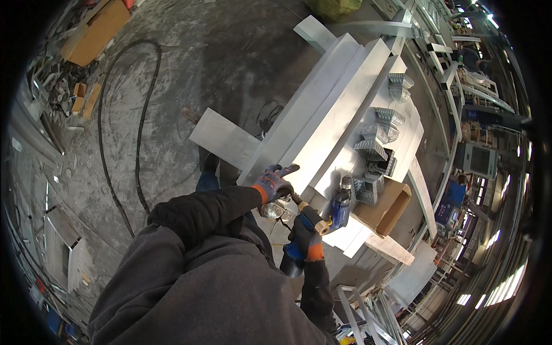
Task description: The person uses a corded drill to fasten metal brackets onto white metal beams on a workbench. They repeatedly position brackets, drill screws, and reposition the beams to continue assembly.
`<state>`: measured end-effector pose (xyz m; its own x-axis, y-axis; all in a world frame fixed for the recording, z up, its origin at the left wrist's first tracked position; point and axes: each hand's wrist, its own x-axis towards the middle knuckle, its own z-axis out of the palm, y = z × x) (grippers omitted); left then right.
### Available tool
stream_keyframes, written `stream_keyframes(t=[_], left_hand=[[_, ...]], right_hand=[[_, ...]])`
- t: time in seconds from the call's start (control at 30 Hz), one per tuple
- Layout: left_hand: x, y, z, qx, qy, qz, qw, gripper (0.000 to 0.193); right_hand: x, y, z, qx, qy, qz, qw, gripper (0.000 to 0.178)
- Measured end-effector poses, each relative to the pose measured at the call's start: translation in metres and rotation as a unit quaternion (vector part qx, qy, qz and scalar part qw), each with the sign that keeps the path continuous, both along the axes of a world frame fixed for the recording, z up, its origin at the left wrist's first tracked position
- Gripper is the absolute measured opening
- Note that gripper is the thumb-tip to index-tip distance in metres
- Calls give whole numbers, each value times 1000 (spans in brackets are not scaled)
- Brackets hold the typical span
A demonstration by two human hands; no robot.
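My right hand, in a dark glove with an orange cuff, is closed around the grip of a cordless drill. The tool's tan-and-black body points up and left, and its blue base hangs below my hand. Near its nose, my left hand, in a grey and orange glove, lies at the end of long pale metal beams with fingers stretched out. A shiny silver ornamental piece sits just under my left wrist, partly hidden. A second blue drill stands on the metal to the right.
Several silver ornamental caps line the right side, beside an open cardboard box. A flat bar juts out left under the beams. A black hose loops across the floor; another carton lies far left.
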<state>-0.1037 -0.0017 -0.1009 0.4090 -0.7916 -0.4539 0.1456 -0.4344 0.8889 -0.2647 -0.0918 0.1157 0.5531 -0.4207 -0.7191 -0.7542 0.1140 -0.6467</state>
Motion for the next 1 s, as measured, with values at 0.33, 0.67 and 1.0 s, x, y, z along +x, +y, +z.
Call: stream_keyframes(t=[0.33,0.67,1.0], left_hand=[[8,15,43,18,-345,-134,929,33],[8,17,42,-13,-315,-111,943,26],[9,17,42,-46,-305,-93,947,22]], right_hand=[[6,-2,5,7,5,-29,1000,20],[22,-15,22,46,26,-53,997,23],[32,-20,27,45,62,-30,997,22]])
